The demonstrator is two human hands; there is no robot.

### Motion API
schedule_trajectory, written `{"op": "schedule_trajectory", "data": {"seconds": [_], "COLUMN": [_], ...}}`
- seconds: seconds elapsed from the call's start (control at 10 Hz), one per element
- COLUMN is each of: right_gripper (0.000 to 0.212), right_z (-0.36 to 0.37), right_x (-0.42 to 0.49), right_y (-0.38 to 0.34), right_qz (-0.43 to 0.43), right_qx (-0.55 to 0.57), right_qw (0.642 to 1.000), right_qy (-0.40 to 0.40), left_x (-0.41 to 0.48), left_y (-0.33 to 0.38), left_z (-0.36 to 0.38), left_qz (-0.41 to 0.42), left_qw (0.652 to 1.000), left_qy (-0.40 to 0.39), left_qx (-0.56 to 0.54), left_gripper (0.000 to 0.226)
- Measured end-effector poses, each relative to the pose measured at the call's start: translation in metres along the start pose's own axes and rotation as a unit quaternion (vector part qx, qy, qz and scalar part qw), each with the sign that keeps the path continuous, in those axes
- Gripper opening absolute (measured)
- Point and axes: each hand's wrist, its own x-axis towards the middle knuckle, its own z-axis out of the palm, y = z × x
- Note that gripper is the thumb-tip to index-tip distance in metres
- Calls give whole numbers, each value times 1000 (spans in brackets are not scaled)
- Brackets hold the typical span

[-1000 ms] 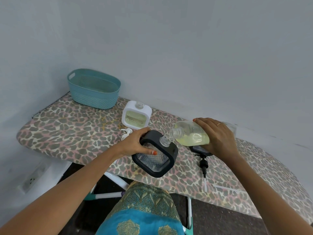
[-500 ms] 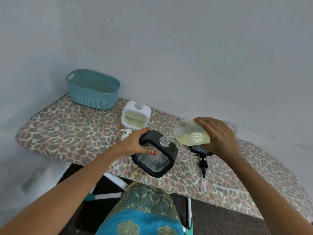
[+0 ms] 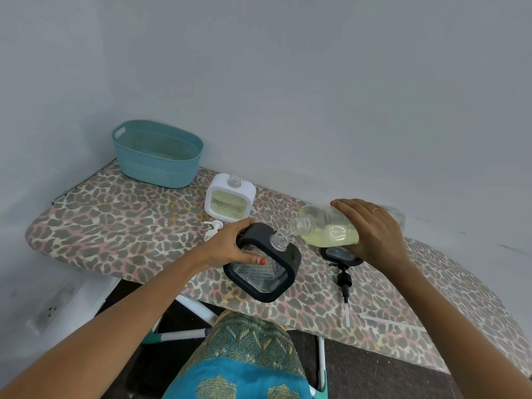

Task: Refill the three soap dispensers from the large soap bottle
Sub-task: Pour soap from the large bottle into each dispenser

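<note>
A teal basket (image 3: 157, 168) stands at the far left end of my leopard-print ironing board (image 3: 115, 226), close to the grey wall (image 3: 288, 82). A white socket (image 3: 51, 308) sits low on my left.

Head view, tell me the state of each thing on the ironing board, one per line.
Large soap bottle: uncapped, tipped, right hand grips it.
Black dispenser: open, tilted, nearly empty, left hand holds it.
White dispenser: open, upright, soap inside.
Third dispenser: mostly hidden.
Black pump: removed, lying flat.
White pump: removed, lying flat.
</note>
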Motion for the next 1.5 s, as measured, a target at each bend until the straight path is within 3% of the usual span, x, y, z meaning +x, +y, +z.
{"op": "schedule_trajectory", "data": {"seconds": [0.4, 0.7, 0.9, 1.5], "right_gripper": [80, 80, 81, 81], "right_z": [-2, -1, -2, -4], "right_x": [1, 1, 1, 0], "right_y": [0, 1, 1, 4], "right_qz": [-5, -8, -7, -6], "right_qx": [-6, -10, -9, -9], "right_qw": [1000, 1000, 1000, 1000], "right_qy": [6, 7, 9, 15], "left_x": [0, -1, -1, 4], "left_y": [0, -1, -2, -7], "left_z": [0, 0, 1, 5], "left_qz": [-10, -16, -8, 8], "left_qw": [1000, 1000, 1000, 1000], "left_qy": [3, 2, 8, 9], "left_qx": [-3, 5, 1, 0], "left_gripper": [80, 68, 81, 82]}}
